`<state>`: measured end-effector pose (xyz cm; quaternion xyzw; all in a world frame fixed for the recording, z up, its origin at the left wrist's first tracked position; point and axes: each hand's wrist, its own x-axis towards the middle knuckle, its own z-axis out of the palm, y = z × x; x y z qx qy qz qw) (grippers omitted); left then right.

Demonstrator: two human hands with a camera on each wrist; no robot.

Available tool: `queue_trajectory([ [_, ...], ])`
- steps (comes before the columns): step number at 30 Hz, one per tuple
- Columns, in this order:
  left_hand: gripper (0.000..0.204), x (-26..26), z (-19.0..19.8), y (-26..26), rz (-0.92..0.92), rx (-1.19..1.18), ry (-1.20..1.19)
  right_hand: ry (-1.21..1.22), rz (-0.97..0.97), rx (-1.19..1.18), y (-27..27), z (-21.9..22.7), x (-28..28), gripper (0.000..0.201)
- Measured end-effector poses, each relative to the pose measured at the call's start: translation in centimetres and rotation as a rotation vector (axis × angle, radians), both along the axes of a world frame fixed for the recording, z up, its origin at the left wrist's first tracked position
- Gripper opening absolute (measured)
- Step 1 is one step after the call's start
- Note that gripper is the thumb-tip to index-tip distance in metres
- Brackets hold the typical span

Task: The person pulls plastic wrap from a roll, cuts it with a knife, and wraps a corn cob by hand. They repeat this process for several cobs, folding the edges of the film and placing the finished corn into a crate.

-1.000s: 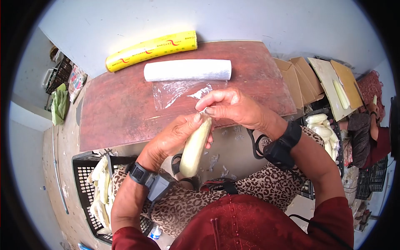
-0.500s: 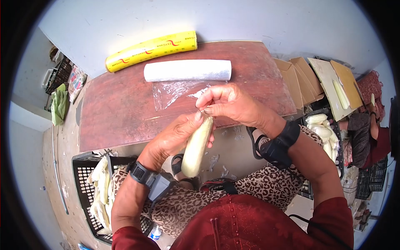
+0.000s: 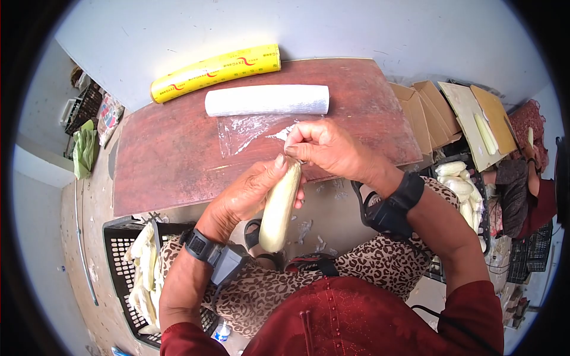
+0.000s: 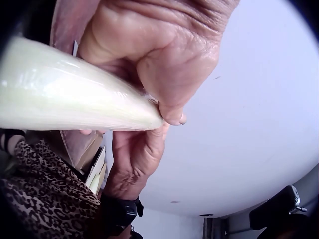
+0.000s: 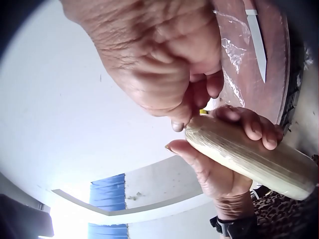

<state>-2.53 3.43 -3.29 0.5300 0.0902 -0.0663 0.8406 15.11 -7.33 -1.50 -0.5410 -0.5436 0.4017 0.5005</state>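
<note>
An ear of corn (image 3: 278,213) in its pale husk, glossy with cling film, points tip-up over the near edge of the table. My left hand (image 3: 246,193) grips its upper part, thumb along one side and fingers round the other. At the tip (image 5: 192,130), my right hand (image 3: 329,151) pinches the film end between thumb and forefinger. The right wrist view shows the left fingers (image 5: 256,130) wrapped over the husk. In the left wrist view the corn (image 4: 75,94) runs from the left edge to the right thumb and fingertip.
A white cling film roll (image 3: 267,99) lies on the red-brown table (image 3: 160,160), film pulled out toward me. Behind it is a yellow film roll (image 3: 217,71). A knife (image 5: 258,47) lies on the tabletop. Crates of corn stand left (image 3: 116,249) and right; another person (image 3: 528,178) sits far right.
My right hand rises slightly at the corn's tip and its fingers curl in more. The ear shifts a little up and right with the left hand's grip kept.
</note>
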Motion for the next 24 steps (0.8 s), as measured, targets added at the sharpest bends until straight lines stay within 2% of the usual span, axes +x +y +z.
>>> queue_trajectory([
  [3, 0.055, 0.1, 0.0, -0.4, 0.046, -0.019, -0.014, -0.144, -0.043, 0.005, 0.0, 0.5, 0.0, 0.015],
  [6, 0.050, 0.0, 0.1, 0.0, -0.031, 0.003, -0.115, -0.042, -0.094, -0.063, 0.0, 0.8, 0.0, 0.016],
  [9, 0.044, 0.0, 0.2, 0.2, -0.008, 0.030, -0.073, -0.140, -0.109, 0.036, 0.4, 0.4, 0.6, 0.015],
  [12, 0.042, 0.2, 0.6, 0.1, 0.071, 0.180, -0.005, -0.208, -0.132, 0.064, 0.5, 0.1, 1.0, 0.016],
  [15, 0.042, 0.2, 0.7, 0.2, 0.129, 0.317, 0.070, -0.174, -0.131, 0.022, 0.5, 0.7, 1.0, 0.018],
  [18, 0.040, 0.6, 1.2, -0.4, 0.259, 0.435, 0.045, -0.085, -0.168, -0.063, 0.6, 0.9, 1.0, 0.018],
  [21, 0.041, 0.9, 0.8, -0.8, 0.354, 0.525, 0.006, 0.151, -0.173, -0.173, 0.2, 1.5, 0.8, 0.016],
  [24, 0.042, 1.1, 0.1, -0.8, 0.426, 0.764, -0.053, 0.408, -0.158, -0.258, 0.5, 0.3, 1.2, 0.011],
])
